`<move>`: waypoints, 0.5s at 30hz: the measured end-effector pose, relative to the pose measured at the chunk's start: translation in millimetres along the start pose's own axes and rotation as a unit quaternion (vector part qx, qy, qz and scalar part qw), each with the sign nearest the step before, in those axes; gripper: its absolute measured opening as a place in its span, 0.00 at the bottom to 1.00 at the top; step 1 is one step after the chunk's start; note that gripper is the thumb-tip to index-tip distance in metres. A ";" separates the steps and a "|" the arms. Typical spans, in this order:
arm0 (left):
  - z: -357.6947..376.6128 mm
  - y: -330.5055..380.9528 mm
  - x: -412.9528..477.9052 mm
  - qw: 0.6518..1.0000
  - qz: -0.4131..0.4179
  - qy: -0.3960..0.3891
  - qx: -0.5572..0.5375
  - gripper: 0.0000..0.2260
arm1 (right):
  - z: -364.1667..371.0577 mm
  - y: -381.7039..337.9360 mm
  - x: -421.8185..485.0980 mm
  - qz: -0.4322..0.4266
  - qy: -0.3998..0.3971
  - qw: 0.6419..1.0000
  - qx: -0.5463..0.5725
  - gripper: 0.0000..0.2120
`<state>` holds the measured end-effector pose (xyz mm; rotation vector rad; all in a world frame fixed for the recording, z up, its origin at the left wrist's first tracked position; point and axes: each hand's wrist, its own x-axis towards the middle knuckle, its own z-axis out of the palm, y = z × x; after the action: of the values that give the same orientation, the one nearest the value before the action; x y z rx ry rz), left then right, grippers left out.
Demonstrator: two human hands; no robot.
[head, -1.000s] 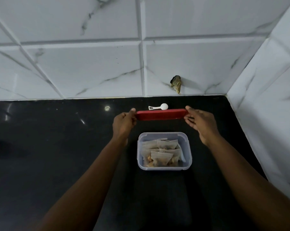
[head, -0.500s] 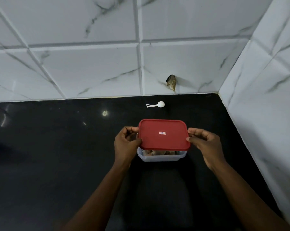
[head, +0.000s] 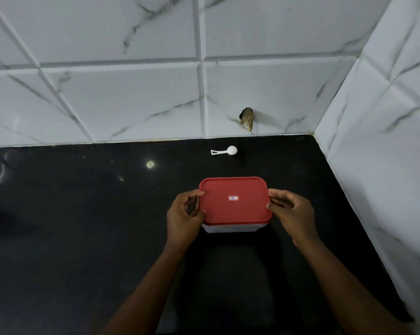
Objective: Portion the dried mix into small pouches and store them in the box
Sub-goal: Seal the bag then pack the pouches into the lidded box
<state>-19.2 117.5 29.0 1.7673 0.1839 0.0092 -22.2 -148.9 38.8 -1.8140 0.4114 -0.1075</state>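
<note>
A red lid (head: 234,200) with a small label in its middle lies flat on the clear plastic box (head: 233,228), whose front wall shows just below it. The pouches inside are hidden by the lid. My left hand (head: 186,217) grips the lid's left edge with thumb and fingers. On the opposite side, my right hand (head: 292,212) pinches the right edge. Both forearms reach in from the bottom of the view.
The box stands on a black stone counter (head: 83,238). A small white scoop (head: 224,151) lies behind it near the back wall. Marble-look tiled walls close the back and the right side (head: 378,165), with a broken hole (head: 247,118) low in the back tiles.
One second ago both hands held the red lid edge-on above and behind the open box. They have brought it down flat over the box, hiding the pouches.
</note>
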 end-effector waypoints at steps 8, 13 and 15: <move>9.4 -2.7 -2.4 0.979 0.082 -0.024 0.182 0.25 | 15.3 15.2 -17.0 -0.106 -0.003 0.987 -0.125 0.21; 10.7 -9.9 -1.6 0.986 0.072 -0.021 0.152 0.25 | 27.1 24.1 -25.9 -0.135 0.013 0.978 -0.158 0.23; 10.9 -12.0 -2.6 0.986 0.074 -0.020 0.146 0.25 | 32.8 26.1 -28.5 -0.138 0.035 0.977 -0.160 0.24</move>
<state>-22.0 108.9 15.4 2.0687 0.0249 0.0566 -45.3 -115.3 8.8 -2.1835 0.2317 -0.3144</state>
